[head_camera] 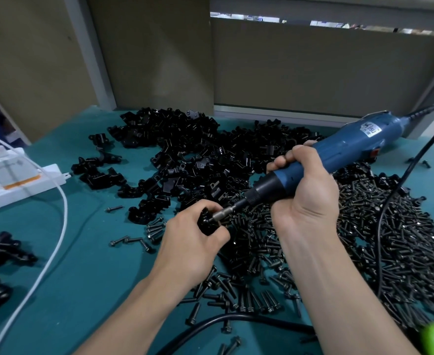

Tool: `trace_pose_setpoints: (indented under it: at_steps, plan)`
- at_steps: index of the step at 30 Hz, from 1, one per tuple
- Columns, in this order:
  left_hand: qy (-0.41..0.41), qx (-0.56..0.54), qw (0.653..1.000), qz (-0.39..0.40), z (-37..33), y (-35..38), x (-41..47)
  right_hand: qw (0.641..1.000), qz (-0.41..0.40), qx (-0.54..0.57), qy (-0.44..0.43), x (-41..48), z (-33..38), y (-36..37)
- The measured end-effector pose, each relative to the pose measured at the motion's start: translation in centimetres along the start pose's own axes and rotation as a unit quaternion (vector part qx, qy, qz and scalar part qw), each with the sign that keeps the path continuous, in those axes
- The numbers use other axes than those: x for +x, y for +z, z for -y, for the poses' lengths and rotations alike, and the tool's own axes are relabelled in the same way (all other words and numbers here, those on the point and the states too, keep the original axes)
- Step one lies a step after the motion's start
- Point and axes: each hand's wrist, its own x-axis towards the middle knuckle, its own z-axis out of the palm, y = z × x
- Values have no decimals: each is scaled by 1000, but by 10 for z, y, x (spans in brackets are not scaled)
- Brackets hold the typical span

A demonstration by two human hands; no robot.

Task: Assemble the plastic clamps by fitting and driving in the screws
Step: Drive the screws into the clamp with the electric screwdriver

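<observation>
The left hand (pixel 193 242) curls its fingers and thumb tightly round one small black plastic clamp (pixel 207 221), glossy and rounded, held just above the table near the centre of the view. The right hand (pixel 305 185) is wrapped fully round the smooth blue barrel of one corded electric screwdriver (pixel 338 149), which slants up toward 2 o'clock. Its ribbed black collar narrows to a steel bit (pixel 227 209) whose tip meets the clamp at the left fingertips.

The table (pixel 88 283) is covered in teal cloth. At 12 o'clock of the hands lies a heap of loose clamps (pixel 185 149), curved and lugged, too many to count. From 3 to 6 o'clock spreads a heap of dark flanged screws (pixel 364 239), also beyond counting.

A black cord (pixel 390 201) crosses the screws. At 9 o'clock sit one white power strip (pixel 19 185) and a white cable (pixel 57 226); two blurred clamps (pixel 3 249) lie at 8 o'clock.
</observation>
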Motion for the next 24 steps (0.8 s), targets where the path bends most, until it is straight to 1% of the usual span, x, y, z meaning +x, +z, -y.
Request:
trace_pose_setpoints:
  at_steps: [10,24]
  plan:
    - [-11,1,1000,4,2,2,1,999,53,7,1,-3,-2,2]
    - [-11,1,1000,-9,0,3,-1,998,67,9,8,-4,-5,1]
